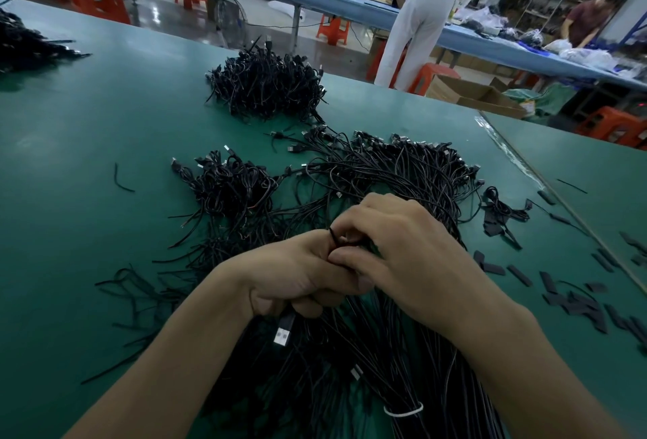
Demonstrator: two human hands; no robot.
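Left grip (297, 277) round cable (284, 330), mid-table (87, 158)

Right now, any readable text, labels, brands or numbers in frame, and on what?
None readable.
USB cable, gripped by left hand and right hand: plug shell bare, no marking shows.
Coloured label beside the cardboard box: too blurred to read.
White tie, green table: no print.

An orange stool (434, 76) stands beside an open cardboard box (469, 95).
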